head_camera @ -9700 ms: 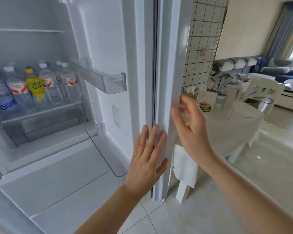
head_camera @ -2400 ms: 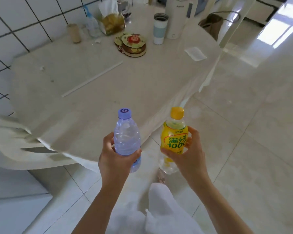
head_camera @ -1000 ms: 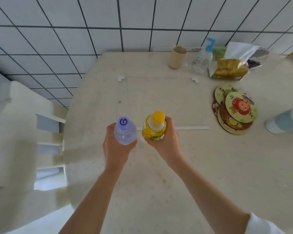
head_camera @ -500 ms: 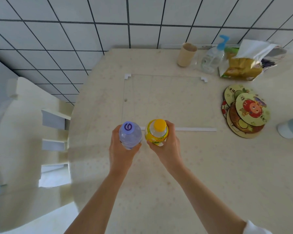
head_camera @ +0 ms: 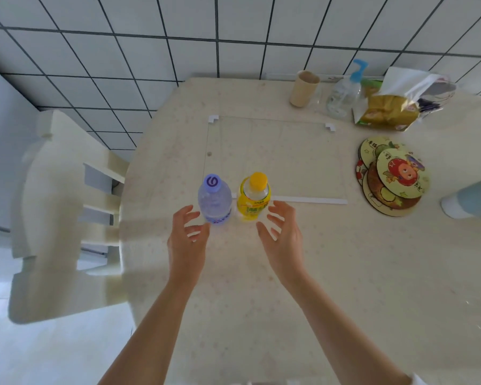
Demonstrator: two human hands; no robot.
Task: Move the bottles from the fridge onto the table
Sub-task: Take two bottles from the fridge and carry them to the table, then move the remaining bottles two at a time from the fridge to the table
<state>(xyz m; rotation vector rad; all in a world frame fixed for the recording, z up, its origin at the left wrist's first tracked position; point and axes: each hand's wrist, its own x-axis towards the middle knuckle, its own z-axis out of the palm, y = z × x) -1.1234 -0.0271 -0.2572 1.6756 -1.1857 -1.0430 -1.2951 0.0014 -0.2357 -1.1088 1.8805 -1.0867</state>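
While both bottles stand upright side by side at frame centre on the table point(head_camera: 345, 273), the left hand point(head_camera: 188, 241) & right hand point(head_camera: 283, 236) hover just below them, fingers spread, gripping nothing. Clear water bottle point(head_camera: 214, 201), purple cap, w/ clear liquid; yellow bottle point(head_camera: 253, 201), yellow cap. Paper cup point(head_camera: 303, 88) upper right, contents unclear.

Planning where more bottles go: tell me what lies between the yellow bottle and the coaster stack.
Head view: only bare table and a white strip running from the yellow bottle toward the coaster stack.
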